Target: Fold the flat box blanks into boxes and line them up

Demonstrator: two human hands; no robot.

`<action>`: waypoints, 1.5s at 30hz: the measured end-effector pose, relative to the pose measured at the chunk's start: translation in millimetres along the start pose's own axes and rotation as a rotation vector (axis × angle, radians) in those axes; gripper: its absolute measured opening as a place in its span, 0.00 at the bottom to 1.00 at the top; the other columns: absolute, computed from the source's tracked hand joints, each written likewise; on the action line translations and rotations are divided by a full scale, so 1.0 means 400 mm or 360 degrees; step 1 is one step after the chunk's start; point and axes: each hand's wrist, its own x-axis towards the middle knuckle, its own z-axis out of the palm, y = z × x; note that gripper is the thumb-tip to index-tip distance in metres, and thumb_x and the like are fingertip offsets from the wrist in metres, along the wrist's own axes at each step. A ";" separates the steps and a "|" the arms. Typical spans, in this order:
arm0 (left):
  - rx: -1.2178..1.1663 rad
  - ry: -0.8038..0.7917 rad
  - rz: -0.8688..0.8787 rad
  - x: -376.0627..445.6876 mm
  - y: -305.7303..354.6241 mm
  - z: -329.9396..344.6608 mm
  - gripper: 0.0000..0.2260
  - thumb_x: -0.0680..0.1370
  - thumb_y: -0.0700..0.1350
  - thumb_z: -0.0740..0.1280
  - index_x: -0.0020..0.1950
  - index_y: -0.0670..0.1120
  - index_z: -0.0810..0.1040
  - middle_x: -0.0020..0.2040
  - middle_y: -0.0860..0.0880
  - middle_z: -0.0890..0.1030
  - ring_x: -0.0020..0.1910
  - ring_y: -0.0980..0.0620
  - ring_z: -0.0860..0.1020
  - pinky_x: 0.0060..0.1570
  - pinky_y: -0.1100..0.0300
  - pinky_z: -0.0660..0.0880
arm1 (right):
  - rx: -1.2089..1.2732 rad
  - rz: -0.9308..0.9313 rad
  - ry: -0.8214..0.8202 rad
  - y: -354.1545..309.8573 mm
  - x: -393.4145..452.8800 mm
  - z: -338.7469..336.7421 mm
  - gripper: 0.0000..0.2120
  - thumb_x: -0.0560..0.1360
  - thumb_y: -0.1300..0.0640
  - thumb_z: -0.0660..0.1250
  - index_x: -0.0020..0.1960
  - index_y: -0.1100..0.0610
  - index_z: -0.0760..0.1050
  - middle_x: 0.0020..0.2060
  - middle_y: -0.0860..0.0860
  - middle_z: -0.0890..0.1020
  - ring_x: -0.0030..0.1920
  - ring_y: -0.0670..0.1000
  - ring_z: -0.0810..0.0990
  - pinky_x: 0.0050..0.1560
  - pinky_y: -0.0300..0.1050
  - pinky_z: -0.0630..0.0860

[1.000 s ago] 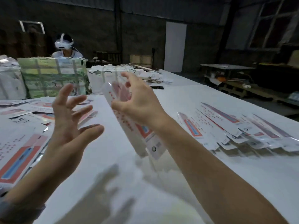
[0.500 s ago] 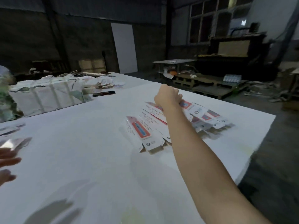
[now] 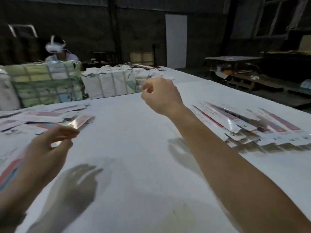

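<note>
Both hands are hanging empty, fingers loosely curled — the left hand (image 3: 48, 145) should be pinching one flat blank (image 3: 80, 121) off the pile's edge, the right hand (image 3: 161, 96) steadying.

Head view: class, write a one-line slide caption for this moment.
Both empty hands, left and right, hover over the white table, between flat box blanks and a row of folded boxes.

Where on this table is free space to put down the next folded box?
The white table is bare in the middle, between the loose flat blanks and the row of folded boxes. The far edge is crowded with strapped bundles.
</note>
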 end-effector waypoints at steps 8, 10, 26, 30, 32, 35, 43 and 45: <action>0.1355 -0.0201 -0.0468 -0.023 -0.007 -0.085 0.21 0.75 0.52 0.65 0.68 0.58 0.69 0.69 0.46 0.70 0.69 0.38 0.65 0.64 0.39 0.65 | 0.0436 -0.0398 -0.0452 -0.281 -0.139 0.211 0.07 0.75 0.50 0.66 0.48 0.47 0.83 0.40 0.44 0.82 0.49 0.52 0.78 0.51 0.48 0.76; 0.1508 -0.0311 -0.0590 -0.034 -0.031 -0.102 0.22 0.77 0.55 0.63 0.71 0.57 0.64 0.71 0.46 0.68 0.71 0.36 0.63 0.65 0.37 0.63 | 0.0472 -0.0448 -0.0534 -0.322 -0.162 0.254 0.07 0.75 0.51 0.66 0.47 0.48 0.83 0.38 0.42 0.79 0.48 0.51 0.77 0.51 0.48 0.75; 0.1701 -0.0210 -0.0604 -0.017 -0.081 -0.182 0.25 0.71 0.61 0.72 0.65 0.56 0.72 0.64 0.45 0.70 0.68 0.36 0.63 0.64 0.40 0.62 | 0.0489 -0.0397 -0.0574 -0.270 -0.191 0.329 0.08 0.74 0.55 0.66 0.47 0.47 0.82 0.33 0.41 0.78 0.43 0.52 0.80 0.49 0.51 0.78; 0.1558 -0.0222 -0.0647 -0.008 -0.096 -0.203 0.32 0.70 0.65 0.75 0.69 0.55 0.71 0.66 0.45 0.71 0.67 0.37 0.64 0.63 0.45 0.68 | 0.0520 -0.0395 -0.0556 -0.272 -0.189 0.329 0.07 0.74 0.55 0.66 0.47 0.47 0.83 0.31 0.40 0.78 0.43 0.52 0.79 0.49 0.50 0.78; 0.1467 -0.0121 -0.0625 -0.008 -0.091 -0.204 0.36 0.69 0.61 0.79 0.72 0.53 0.69 0.66 0.42 0.69 0.67 0.35 0.64 0.63 0.44 0.69 | 0.0529 -0.0384 -0.0557 -0.271 -0.188 0.329 0.07 0.74 0.55 0.66 0.47 0.47 0.82 0.31 0.40 0.78 0.43 0.52 0.79 0.49 0.50 0.78; 0.1473 0.0032 -0.0566 -0.009 -0.069 -0.202 0.44 0.65 0.55 0.82 0.75 0.49 0.64 0.65 0.38 0.70 0.65 0.34 0.67 0.60 0.42 0.70 | 0.0536 -0.0368 -0.0560 -0.268 -0.185 0.328 0.07 0.74 0.54 0.66 0.47 0.46 0.82 0.31 0.40 0.78 0.43 0.51 0.79 0.50 0.49 0.78; 0.1579 0.0581 -0.0055 -0.010 0.008 -0.192 0.16 0.75 0.42 0.73 0.62 0.48 0.77 0.45 0.42 0.80 0.46 0.36 0.78 0.43 0.49 0.64 | 0.0598 -0.0332 -0.0517 -0.257 -0.164 0.316 0.09 0.74 0.55 0.66 0.51 0.48 0.82 0.33 0.42 0.79 0.45 0.53 0.79 0.50 0.50 0.78; 0.1415 0.0657 0.0054 -0.021 0.039 -0.174 0.14 0.75 0.38 0.70 0.58 0.51 0.80 0.40 0.44 0.76 0.40 0.38 0.73 0.39 0.51 0.63 | 0.0678 -0.0328 -0.0421 -0.255 -0.155 0.312 0.09 0.75 0.54 0.66 0.54 0.48 0.81 0.34 0.42 0.79 0.43 0.50 0.79 0.49 0.49 0.77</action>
